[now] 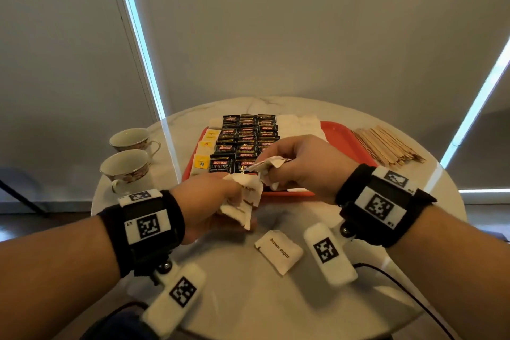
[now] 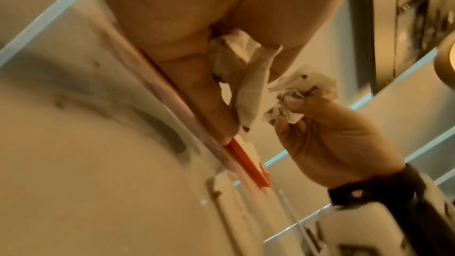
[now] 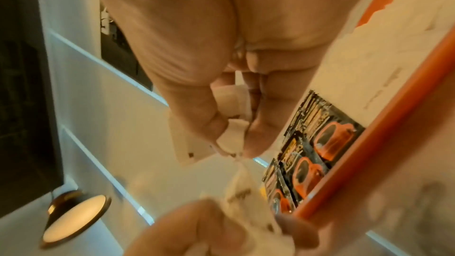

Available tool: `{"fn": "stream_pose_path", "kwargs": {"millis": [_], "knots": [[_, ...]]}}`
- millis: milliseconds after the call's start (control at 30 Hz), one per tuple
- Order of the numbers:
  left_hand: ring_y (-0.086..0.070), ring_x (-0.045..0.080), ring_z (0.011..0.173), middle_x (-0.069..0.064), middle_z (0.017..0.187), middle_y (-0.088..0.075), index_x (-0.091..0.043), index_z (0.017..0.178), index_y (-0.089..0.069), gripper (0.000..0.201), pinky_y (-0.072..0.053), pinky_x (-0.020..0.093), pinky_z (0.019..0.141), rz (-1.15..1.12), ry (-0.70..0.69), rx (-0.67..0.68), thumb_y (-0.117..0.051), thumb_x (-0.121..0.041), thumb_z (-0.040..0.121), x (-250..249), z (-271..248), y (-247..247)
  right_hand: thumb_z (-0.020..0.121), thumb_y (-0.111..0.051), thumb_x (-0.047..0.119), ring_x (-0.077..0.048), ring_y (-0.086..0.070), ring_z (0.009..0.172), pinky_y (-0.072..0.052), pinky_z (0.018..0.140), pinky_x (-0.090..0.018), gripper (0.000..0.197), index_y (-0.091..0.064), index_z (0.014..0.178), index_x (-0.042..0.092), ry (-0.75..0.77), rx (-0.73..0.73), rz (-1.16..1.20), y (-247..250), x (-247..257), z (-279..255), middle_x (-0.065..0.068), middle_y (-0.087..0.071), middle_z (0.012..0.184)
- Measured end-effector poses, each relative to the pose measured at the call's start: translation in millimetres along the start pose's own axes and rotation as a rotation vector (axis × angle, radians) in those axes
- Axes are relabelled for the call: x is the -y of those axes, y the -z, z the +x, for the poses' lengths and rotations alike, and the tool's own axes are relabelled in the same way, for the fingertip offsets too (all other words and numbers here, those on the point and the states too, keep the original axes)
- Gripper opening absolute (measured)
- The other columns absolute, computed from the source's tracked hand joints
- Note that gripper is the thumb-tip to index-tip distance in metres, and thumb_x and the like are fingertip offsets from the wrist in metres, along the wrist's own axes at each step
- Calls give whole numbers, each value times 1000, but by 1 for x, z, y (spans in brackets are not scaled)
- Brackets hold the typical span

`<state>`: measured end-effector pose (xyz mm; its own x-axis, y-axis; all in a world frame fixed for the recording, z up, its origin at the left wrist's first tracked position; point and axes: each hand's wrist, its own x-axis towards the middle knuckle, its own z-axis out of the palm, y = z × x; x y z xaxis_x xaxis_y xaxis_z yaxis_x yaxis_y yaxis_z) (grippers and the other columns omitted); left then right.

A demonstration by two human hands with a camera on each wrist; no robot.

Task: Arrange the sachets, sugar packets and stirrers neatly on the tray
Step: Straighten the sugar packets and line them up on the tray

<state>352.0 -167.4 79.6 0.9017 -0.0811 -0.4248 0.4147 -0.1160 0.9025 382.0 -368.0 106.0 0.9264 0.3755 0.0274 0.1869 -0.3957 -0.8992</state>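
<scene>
My left hand [image 1: 209,201] is curled round a crumpled bunch of brown sugar packets [image 1: 245,201], held just in front of the near rim of the red tray [image 1: 345,141]. My right hand [image 1: 303,165] pinches a few more sugar packets [image 1: 271,164] between thumb and fingers, right beside the left bunch and over the tray's near edge. One loose brown sugar packet [image 1: 278,251] lies flat on the marble table [image 1: 276,309], nearer to me than both hands. Beyond my hands, rows of black Kopiko coffee sachets [image 1: 245,143] fill the tray, with yellow-labelled sachets [image 1: 202,161] beyond my left hand. Wooden stirrers [image 1: 386,146] are heaped beyond my right wrist, off the tray. Two teacups [image 1: 129,154] stand out past my left wrist.
</scene>
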Motion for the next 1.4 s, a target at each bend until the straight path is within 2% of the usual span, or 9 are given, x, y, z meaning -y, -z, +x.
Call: {"fn": "stream_pose_path", "kwargs": {"millis": [100,300,400,467,600,800,1000,1267,1400], "knots": [[-77,42,89,19,98,-79,-20,116,-61,30,-62,48,77,-232,13,29,-43,-1,102,-1,0,-10,80,-84,20,-5,-70,80,-60,72,-25,13,-80,90,28,64,-48,-146,-15,4,4,10,-76,85],[-74,43,99,26,118,-73,-7,129,-65,47,-56,59,96,-549,44,122,-42,-37,102,-1,3,-15,84,-79,28,-7,-68,72,-56,64,-25,9,-81,93,27,15,4,-432,-26,11,6,9,-74,80],[-73,29,76,17,100,-74,-9,124,-67,35,-63,42,67,-456,23,87,-64,-29,95,0,2,-17,83,-80,36,-7,-65,73,-48,65,-26,17,-80,98,27,19,121,-525,-27,13,2,8,-73,79],[-64,23,63,18,99,-72,-10,125,-63,36,-51,28,45,-388,35,12,-66,-12,89,3,2,-13,79,-83,40,-4,-65,80,-49,72,-26,31,-78,108,32,31,184,-484,-22,13,-3,13,-74,86],[-62,22,56,22,101,-69,-9,129,-56,47,-38,22,35,-336,2,-153,-60,5,84,9,6,-2,74,-88,37,-2,-63,87,-53,77,-25,44,-70,114,35,23,148,-501,-9,11,-10,16,-69,99],[-78,30,76,19,97,-72,-8,113,-59,25,-57,30,47,-334,-47,-154,-50,5,93,-6,8,7,78,-85,36,-4,-63,85,-48,68,-23,28,-76,104,32,-154,507,-751,-23,0,-14,16,-70,92],[-74,26,77,10,93,-71,-13,100,-64,31,-56,31,50,-265,-141,-99,-45,11,91,-13,17,-2,85,-78,34,-9,-63,83,-53,72,-27,11,-77,93,27,-111,494,-878,-27,0,-2,10,-73,90],[-68,23,70,9,84,-69,-12,89,-64,28,-51,27,48,-184,-190,-68,-50,12,88,-12,30,-13,87,-76,23,-8,-64,85,-51,71,-23,15,-78,102,26,-64,520,-864,-25,-2,3,12,-74,95],[-69,23,73,9,83,-69,-14,90,-66,9,-55,33,60,-156,-220,43,-74,-18,90,-22,34,-11,88,-73,12,-7,-68,76,-59,68,-25,14,-78,94,24,-33,314,-523,-2,5,7,7,-75,87]]}}
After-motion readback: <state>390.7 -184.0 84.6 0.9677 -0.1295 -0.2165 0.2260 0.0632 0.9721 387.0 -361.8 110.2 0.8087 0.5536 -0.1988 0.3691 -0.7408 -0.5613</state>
